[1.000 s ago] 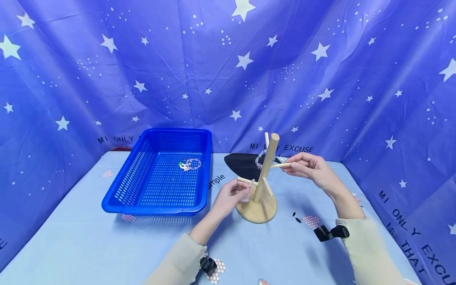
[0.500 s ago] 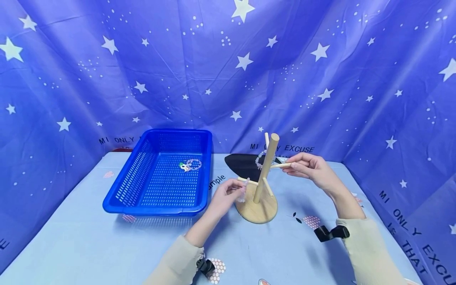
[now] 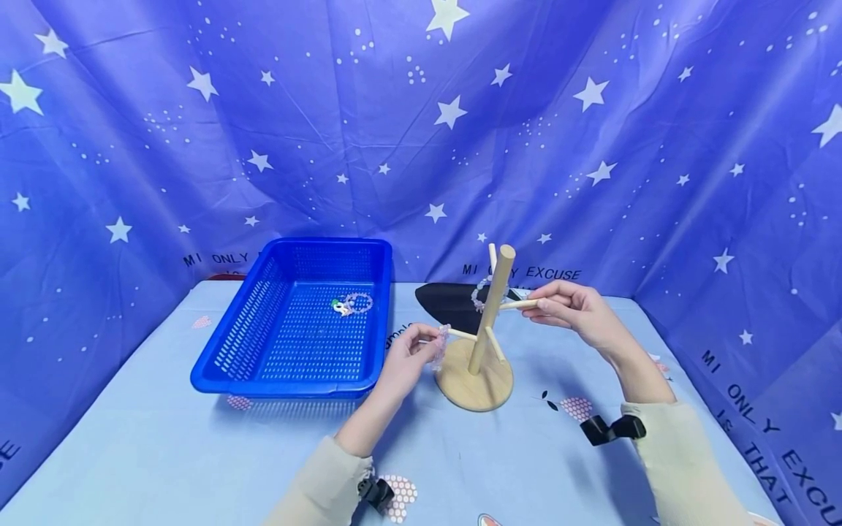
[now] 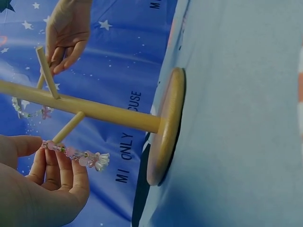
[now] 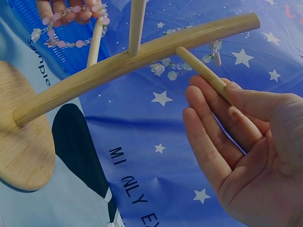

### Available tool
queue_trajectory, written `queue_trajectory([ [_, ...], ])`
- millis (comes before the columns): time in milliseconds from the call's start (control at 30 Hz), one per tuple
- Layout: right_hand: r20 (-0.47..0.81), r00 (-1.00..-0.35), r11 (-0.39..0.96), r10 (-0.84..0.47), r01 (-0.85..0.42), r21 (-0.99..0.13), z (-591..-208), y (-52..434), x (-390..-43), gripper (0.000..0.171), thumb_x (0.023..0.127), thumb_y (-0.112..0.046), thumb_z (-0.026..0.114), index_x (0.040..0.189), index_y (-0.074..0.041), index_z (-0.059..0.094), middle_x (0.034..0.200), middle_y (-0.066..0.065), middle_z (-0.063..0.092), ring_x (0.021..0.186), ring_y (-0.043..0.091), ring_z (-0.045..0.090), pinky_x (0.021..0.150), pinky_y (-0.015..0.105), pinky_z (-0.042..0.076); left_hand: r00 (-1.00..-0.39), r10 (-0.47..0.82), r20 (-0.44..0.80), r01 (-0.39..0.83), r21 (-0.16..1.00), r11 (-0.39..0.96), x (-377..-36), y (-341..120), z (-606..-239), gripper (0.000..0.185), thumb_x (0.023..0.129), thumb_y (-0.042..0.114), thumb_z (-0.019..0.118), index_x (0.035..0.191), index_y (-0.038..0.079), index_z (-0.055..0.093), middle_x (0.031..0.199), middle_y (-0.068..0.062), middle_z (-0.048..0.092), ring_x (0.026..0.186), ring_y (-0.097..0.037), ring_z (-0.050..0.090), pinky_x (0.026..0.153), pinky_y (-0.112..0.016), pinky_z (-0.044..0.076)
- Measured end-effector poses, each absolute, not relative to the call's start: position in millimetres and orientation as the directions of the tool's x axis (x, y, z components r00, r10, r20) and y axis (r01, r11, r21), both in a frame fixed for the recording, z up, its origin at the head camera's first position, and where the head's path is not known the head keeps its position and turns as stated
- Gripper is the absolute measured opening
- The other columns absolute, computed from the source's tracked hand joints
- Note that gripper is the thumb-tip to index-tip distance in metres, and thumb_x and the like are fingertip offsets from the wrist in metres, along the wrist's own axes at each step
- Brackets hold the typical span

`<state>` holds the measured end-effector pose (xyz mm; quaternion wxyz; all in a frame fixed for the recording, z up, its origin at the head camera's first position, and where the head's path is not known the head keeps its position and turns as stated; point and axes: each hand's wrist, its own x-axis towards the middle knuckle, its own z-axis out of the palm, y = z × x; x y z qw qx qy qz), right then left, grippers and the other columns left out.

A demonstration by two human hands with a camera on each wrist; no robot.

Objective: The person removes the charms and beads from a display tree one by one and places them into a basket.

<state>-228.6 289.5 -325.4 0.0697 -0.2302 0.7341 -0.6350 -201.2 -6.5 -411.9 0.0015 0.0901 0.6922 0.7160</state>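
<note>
My left hand pinches a pink and clear beaded bracelet between thumb and fingers. The bracelet is right at the tip of the wooden stand's lower left peg; in the right wrist view its loop overlaps that tip. My right hand pinches the end of the stand's right peg between thumb and forefinger, its other fingers fairly straight. Upright on the table, the stand has a round base. A second beaded bracelet hangs behind its post, near the upper back peg.
Left of the stand sits a blue plastic basket. Inside it lies another beaded bracelet with a small white and green charm. A blue star-patterned curtain rises behind the pale blue tablecloth.
My left hand has moved left with the bracelet, sliding it outward along the lower left peg to its tip. The right hand keeps its grip on the right peg.
</note>
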Motion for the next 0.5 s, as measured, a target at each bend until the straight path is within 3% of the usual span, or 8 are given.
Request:
queue_trajectory([
  [233, 0.191, -0.885, 0.082, -0.426, -0.248, -0.965, -323.9, 288.8, -227.7, 0.016, 0.101, -0.004, 0.053, 0.108, -0.008, 0.067, 0.102, -0.002, 0.078, 0.095, 0.013, 0.075, 0.086, 0.027, 0.059, -0.981, 0.122, 0.148, 0.137, 0.986, -0.095, -201.1, -7.3, -405.1, 0.017, 0.097, 0.005, 0.058, 0.11, -0.006, 0.061, 0.103, -0.022, 0.066, 0.077, -0.011, 0.06, 0.075, -0.022, 0.056],
  [500, 0.186, -0.886, 0.095, -0.424, -0.247, -0.964, -324.6, 288.7, -228.2, 0.015, 0.102, -0.005, 0.053, 0.108, -0.009, 0.067, 0.102, -0.002, 0.078, 0.095, 0.012, 0.075, 0.087, 0.029, 0.059, -0.98, 0.079, 0.18, 0.168, 0.975, -0.143, -201.1, -9.6, -393.9, 0.018, 0.099, 0.004, 0.056, 0.112, -0.008, 0.058, 0.1, -0.015, 0.064, 0.078, -0.006, 0.061, 0.079, -0.021, 0.056],
])
